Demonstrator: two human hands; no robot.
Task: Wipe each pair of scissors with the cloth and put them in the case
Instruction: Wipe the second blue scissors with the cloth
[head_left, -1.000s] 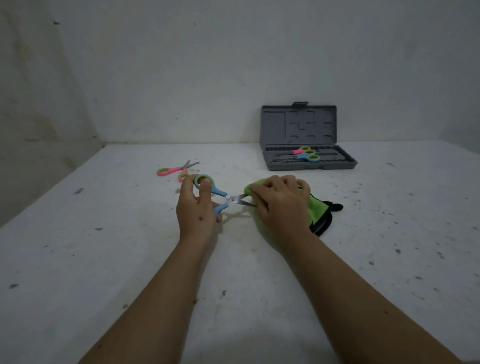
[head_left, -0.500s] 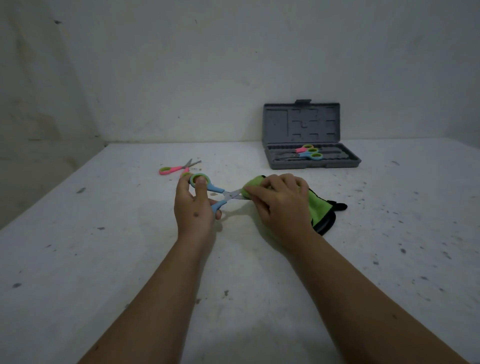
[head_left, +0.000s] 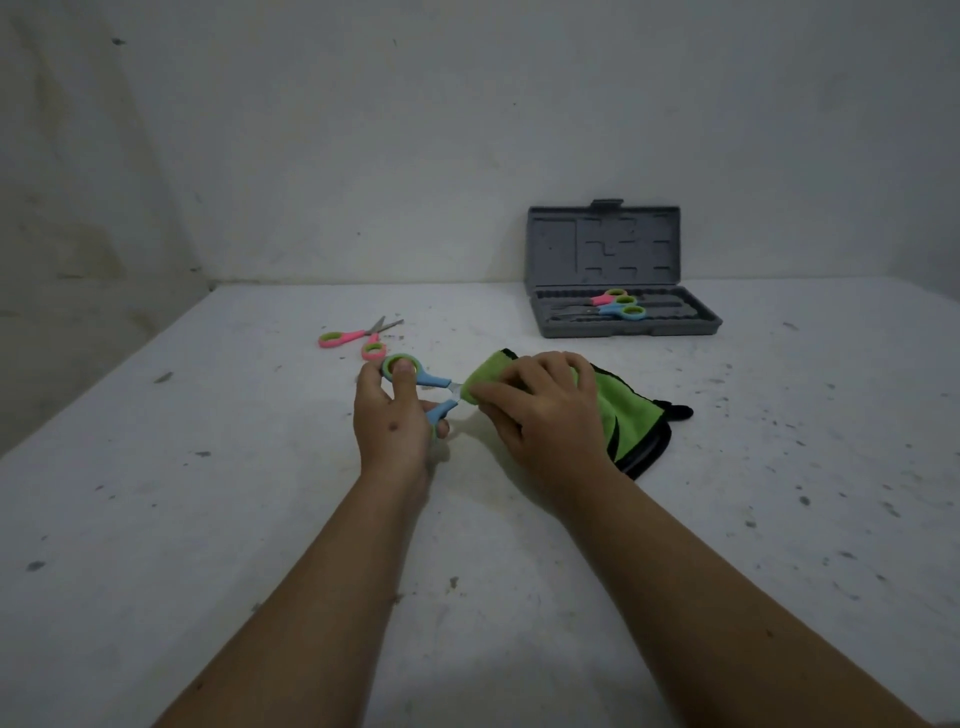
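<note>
Scissors' (head_left: 434, 382) blades now sit deeper inside the cloth (head_left: 618, 402).

Two bare forearms are seen, entering from the bottom edge. No sleeves are worn up to the frame edge. The left hand (head_left: 397, 421) and right hand (head_left: 545, 410) are uncovered. Small dark marks are seen on the left hand's back.

No legible text, labels or numbers anywhere in view
</note>
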